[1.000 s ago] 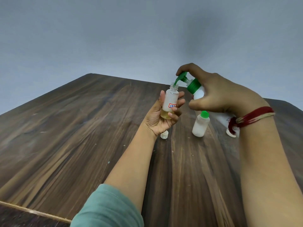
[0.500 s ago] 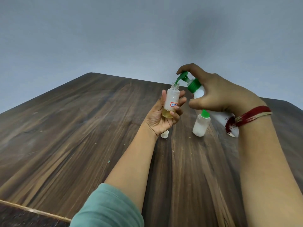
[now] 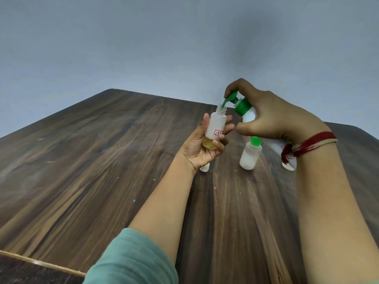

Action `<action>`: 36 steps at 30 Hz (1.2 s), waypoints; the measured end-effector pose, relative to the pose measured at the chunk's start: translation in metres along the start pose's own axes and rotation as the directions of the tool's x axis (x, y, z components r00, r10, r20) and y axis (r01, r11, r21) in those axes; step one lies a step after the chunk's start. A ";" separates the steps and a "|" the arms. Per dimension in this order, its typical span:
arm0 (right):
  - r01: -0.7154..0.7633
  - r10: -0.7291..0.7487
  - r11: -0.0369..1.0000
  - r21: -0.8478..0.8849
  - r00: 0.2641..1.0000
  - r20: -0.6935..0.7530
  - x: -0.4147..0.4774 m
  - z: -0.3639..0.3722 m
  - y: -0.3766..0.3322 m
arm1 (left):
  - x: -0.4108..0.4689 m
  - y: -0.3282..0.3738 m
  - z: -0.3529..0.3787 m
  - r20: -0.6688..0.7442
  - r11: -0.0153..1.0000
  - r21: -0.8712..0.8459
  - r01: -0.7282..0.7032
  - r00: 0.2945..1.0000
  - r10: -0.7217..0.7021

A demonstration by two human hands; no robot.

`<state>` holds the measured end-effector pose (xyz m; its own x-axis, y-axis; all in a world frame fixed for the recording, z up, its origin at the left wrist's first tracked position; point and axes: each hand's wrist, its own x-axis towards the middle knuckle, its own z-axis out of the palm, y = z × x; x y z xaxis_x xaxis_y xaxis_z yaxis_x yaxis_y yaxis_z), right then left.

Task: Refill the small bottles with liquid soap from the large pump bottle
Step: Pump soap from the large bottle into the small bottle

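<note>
My left hand (image 3: 200, 149) grips a small clear bottle (image 3: 215, 126) with no cap, held above the table, with yellowish liquid in its bottom. My right hand (image 3: 270, 117) holds the large white pump bottle (image 3: 249, 116) by its neck, tilted left, with a finger on the green pump head (image 3: 230, 98). The green spout tip sits right at the small bottle's open mouth. A second small bottle with a green cap (image 3: 250, 153) stands on the table below my right hand.
A small white cap (image 3: 204, 167) lies on the dark wooden table (image 3: 102, 171) under my left hand. Another white piece (image 3: 288, 166) shows by my right wrist. A grey wall rises behind the table's far edge.
The small bottle has risen a little toward the spout. The right hand and pump bottle have barely moved.
</note>
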<state>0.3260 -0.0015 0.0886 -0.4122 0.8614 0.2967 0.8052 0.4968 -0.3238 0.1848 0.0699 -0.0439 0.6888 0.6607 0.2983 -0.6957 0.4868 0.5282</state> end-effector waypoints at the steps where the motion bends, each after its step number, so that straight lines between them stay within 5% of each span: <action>1: 0.000 0.000 1.000 -0.002 1.000 -0.001 0.000 0.000 0.000 | 0.000 0.000 0.000 0.002 1.000 -0.004 -0.004 1.000 0.004; 19: 0.029 -0.029 0.999 -0.029 0.999 -0.023 0.002 0.003 0.000 | 0.000 0.001 -0.002 0.001 1.000 -0.002 -0.009 1.000 0.009; 27: 0.034 -0.035 0.999 -0.031 0.999 -0.020 0.005 0.005 -0.003 | 0.000 0.005 -0.002 0.063 0.990 -0.138 -0.018 0.998 0.027; 36: 0.039 -0.038 0.999 0.018 0.999 -0.030 0.002 0.003 0.000 | 0.000 0.002 -0.001 0.019 0.998 -0.054 -0.013 1.000 0.014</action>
<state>0.3235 0.0007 0.0864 -0.4294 0.8383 0.3360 0.7807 0.5316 -0.3285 0.1835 0.0713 -0.0440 0.6825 0.6567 0.3208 -0.7148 0.5082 0.4804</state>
